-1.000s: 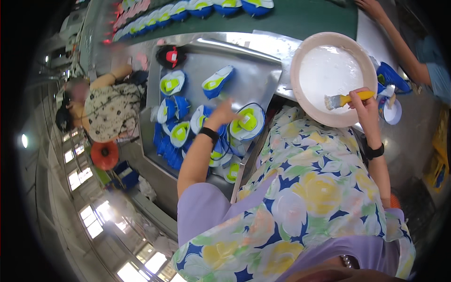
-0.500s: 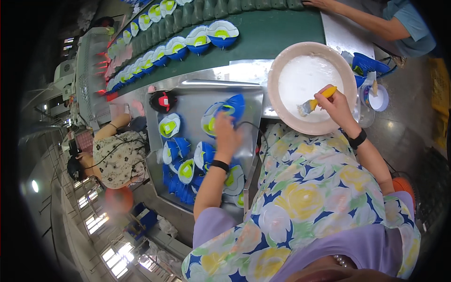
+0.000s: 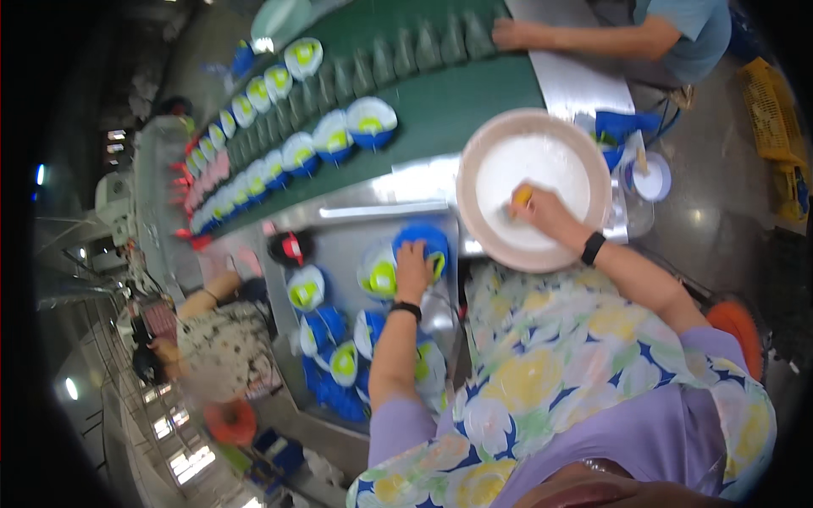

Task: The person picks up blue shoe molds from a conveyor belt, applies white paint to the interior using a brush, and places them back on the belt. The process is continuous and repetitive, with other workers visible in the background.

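1. While pressed flat on a blue shoe piece (image 3: 428, 241) at the back of the steel worktop (image 3: 339, 229), left hand (image 3: 412, 269) with fingers together on top of it, a black band at the wrist.
2. Right hand (image 3: 546, 216) inside the wide pale basin (image 3: 533, 190), fingers clamped on a yellow-handled brush (image 3: 519, 201); brush head hidden in the white liquid.
3. Basin just right of the blue shoe piece, rim over the worktop's right edge.
4. Just left of the left hand, a white and lime shoe piece (image 3: 378, 273), touching the blue one; farther left another like it (image 3: 306, 288) and a black and red tool (image 3: 288, 248).
5. Under the left forearm, a heap of blue, white and lime pieces (image 3: 343, 351), crowding the near part of the worktop.
6. Beyond the worktop, a green conveyor belt (image 3: 449, 102) bearing a row of the same pieces (image 3: 339, 135), running away to the upper left.
7. Right of the basin, a small white cup (image 3: 650, 176) with a stick in it, beside blue material.
8. Across the belt, another person's arm (image 3: 584, 35) resting on a steel surface; at lower left, a seated person in a patterned top (image 3: 220, 347).
9. Glossy grey floor at right, with a yellow crate (image 3: 775, 110) and an orange stool edge (image 3: 737, 326); bright windows far lower left.
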The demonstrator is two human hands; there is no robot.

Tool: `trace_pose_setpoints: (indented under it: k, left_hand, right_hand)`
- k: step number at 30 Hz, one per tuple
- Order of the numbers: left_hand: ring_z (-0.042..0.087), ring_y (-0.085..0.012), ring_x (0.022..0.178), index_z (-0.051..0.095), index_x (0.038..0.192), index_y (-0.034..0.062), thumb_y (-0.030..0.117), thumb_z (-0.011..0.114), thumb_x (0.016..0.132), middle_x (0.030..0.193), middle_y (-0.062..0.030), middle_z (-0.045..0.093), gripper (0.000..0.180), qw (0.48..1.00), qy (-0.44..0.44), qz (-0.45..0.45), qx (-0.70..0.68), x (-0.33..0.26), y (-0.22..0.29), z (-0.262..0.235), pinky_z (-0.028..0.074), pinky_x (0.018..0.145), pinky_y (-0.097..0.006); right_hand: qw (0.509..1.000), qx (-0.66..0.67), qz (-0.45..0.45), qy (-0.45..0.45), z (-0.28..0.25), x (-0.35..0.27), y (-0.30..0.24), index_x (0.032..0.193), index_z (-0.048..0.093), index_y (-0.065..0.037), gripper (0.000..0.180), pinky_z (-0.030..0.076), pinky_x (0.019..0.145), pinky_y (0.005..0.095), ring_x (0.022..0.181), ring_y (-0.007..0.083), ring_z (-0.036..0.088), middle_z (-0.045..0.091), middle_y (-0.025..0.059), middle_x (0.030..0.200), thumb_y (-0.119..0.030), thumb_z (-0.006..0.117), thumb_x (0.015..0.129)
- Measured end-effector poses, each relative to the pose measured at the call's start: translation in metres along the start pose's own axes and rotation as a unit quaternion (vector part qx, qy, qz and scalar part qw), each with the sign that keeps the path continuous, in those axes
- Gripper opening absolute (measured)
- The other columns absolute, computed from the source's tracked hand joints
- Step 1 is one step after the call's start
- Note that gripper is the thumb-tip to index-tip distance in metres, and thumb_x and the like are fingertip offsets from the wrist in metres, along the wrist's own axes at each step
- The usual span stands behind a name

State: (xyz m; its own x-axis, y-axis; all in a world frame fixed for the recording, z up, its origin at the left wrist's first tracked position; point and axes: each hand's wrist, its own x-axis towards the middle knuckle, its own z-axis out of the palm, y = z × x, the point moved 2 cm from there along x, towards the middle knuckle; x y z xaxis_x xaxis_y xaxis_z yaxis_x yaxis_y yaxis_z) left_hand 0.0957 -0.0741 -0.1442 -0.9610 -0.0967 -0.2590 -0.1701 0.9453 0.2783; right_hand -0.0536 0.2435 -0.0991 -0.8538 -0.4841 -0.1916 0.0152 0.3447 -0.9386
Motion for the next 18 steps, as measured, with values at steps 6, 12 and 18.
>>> trace_pose_setpoints:
  k: [6, 12, 18]
  left_hand:
    - [0.058, -0.0382, 0.110, 0.045, 0.138, 0.0080, 0.005, 0.058, 0.087, 0.121, -0.0208, 0.060, 0.052, 0.995, 0.085, -0.006, -0.046, 0.022, -0.028, -0.068, 0.049, 0.093, -0.041]
    - [0.056, -0.0210, 0.119, 0.045, 0.139, 0.0036, 0.015, 0.055, 0.094, 0.132, -0.0114, 0.057, 0.047, 0.776, -0.062, -0.086, -0.621, 0.053, -0.013, -0.114, 0.047, 0.100, -0.037]
    - [0.061, -0.0251, 0.115, 0.048, 0.138, 0.0083, 0.031, 0.054, 0.098, 0.130, -0.0098, 0.060, 0.047, 0.680, -0.174, -0.163, -0.694, 0.064, 0.073, -0.124, 0.050, 0.099, -0.042]
  right_hand:
    - [0.949, -0.213, -0.160, -0.167, 0.009, -0.006, -0.016, 0.094, 0.061, -0.004, 0.019, 0.050, 0.081, 0.0459, 0.092, 0.0360, 0.064, 0.065, 0.0172, 0.092, -0.020, 0.064, 0.085]
    - [0.986, -0.145, -0.059, -0.056, -0.060, 0.007, -0.002, 0.102, 0.063, -0.004, 0.024, 0.049, 0.081, 0.0461, 0.091, 0.0377, 0.063, 0.066, 0.0204, 0.098, -0.025, 0.059, 0.091]
    - [0.984, 0.008, -0.163, 0.066, -0.114, 0.004, -0.052, 0.096, 0.064, -0.002, 0.021, 0.048, 0.068, 0.0323, 0.070, 0.0213, 0.061, 0.065, 0.0117, 0.080, -0.022, 0.067, 0.089]
